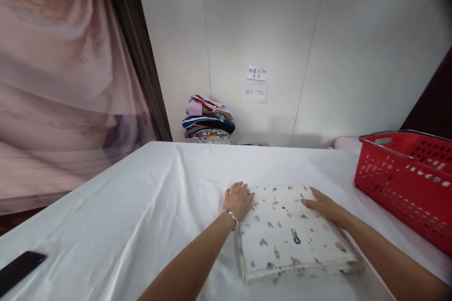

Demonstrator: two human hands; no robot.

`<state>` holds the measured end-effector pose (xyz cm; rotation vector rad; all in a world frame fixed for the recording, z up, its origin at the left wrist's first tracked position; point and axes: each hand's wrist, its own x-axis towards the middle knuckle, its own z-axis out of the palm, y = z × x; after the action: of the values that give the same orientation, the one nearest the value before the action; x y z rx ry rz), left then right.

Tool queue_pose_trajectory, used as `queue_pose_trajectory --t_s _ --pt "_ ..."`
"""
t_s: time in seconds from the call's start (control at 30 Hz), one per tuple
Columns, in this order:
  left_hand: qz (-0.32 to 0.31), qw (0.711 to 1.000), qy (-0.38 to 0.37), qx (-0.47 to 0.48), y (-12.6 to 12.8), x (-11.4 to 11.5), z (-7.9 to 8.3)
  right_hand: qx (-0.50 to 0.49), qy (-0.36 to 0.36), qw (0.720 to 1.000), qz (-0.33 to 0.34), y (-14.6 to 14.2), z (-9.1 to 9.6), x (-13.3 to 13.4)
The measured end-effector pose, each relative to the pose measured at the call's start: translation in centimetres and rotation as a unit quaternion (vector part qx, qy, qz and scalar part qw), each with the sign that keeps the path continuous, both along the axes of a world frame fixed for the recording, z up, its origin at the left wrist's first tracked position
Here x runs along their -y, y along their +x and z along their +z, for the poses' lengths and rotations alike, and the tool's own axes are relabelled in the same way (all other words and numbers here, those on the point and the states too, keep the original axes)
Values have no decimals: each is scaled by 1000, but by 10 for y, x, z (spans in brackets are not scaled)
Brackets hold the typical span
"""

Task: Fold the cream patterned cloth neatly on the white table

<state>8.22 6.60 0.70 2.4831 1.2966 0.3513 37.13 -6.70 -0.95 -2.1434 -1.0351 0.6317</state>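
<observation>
A white cloth [282, 230] with small printed figures lies folded into a thick rectangle in front of me. My left hand [239, 201], with a silver bracelet at its wrist, rests at the cloth's far left corner, fingers extended over its edge. On the opposite side my right hand [323, 206] touches the far right edge, its thumb and fingers apart on top. Neither hand is closed around the fabric. Loose layers show at the cloth's near right corner.
The white-covered table [116, 211] has wrinkles at left. A red plastic basket [399, 178] with metal handles stands at right. A dark phone [21, 268] lies near left. Beyond the far edge sits a pile of folded clothes [209, 120]; a pink curtain [63, 80] hangs left.
</observation>
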Motion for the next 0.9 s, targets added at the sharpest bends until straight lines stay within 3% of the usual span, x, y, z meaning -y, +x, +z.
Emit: queue_pose_trajectory --t_s 0.13,0.23,0.37,0.43,0.5,0.6,0.73,0.83,0.9 --pt "13 998 -51 -38 6 -26 2 14 7 1000 6 2 -1 -1" --pt "20 997 -66 -28 5 -30 1 31 25 999 30 11 13 -17" --pt "69 990 -119 17 -5 -22 5 25 54 993 98 22 45 -65" --pt "96 986 -131 36 -11 -19 6 68 41 989 125 21 53 -94" --pt "115 984 -133 37 -15 -18 5 154 -6 980 127 14 51 -118" --pt "129 983 -129 25 -17 -19 0 227 -63 965 117 -2 32 -137" --pt "110 987 -98 59 -18 -19 -9 277 -61 952 118 -24 9 -127" --pt "77 991 -58 98 -21 -14 -16 306 -50 942 131 -46 6 -98" --pt "38 993 -27 111 -22 -8 -20 299 -39 936 179 -66 8 -70"
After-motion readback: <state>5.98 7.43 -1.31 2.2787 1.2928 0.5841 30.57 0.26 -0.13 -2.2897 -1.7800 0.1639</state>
